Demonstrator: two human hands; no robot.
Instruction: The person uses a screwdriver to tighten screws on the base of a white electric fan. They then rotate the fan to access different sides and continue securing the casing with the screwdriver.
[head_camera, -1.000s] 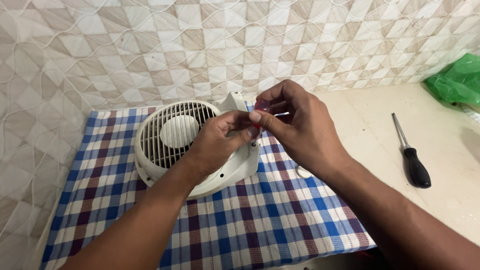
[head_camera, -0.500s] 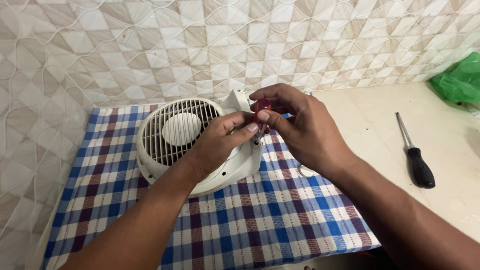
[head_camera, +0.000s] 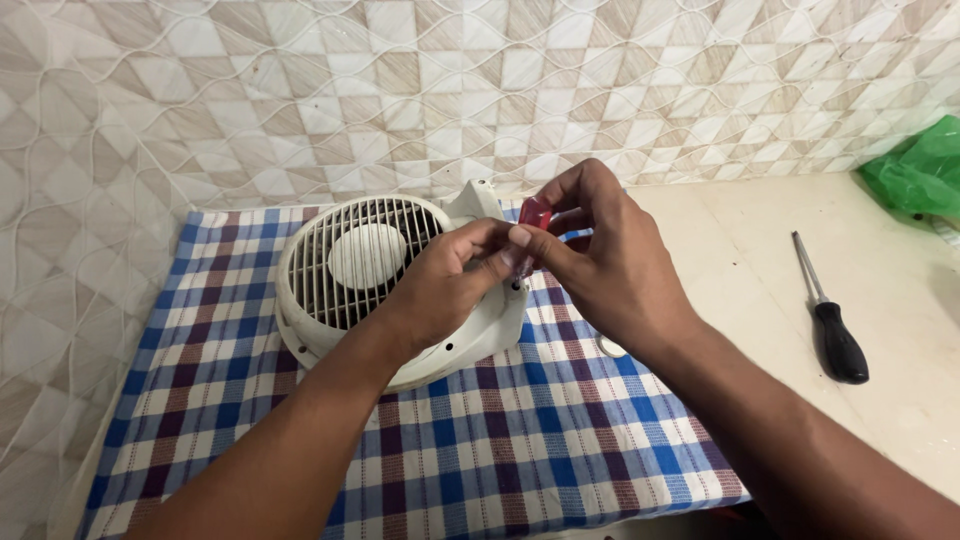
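Both hands have barely shifted over the past second, remaining joined above a small white fan (head_camera: 385, 290).

Left hand (head_camera: 450, 285) and right hand (head_camera: 590, 255) pinch a small red-handled tool (head_camera: 533, 215) together over the fan's right rim; the fan lies grille-up on a blue-and-red checked cloth (head_camera: 450, 450) at the tabletop's (head_camera: 900, 420) left end beside the tiled wall. A black-handled screwdriver (head_camera: 830, 310) lies well apart toward the right edge, a green bag (head_camera: 920, 170) in the far right corner.

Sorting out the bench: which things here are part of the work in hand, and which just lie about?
In use:
left hand
right hand
small red tool
white fan
checked cloth

Lying about:
black-handled screwdriver
green bag
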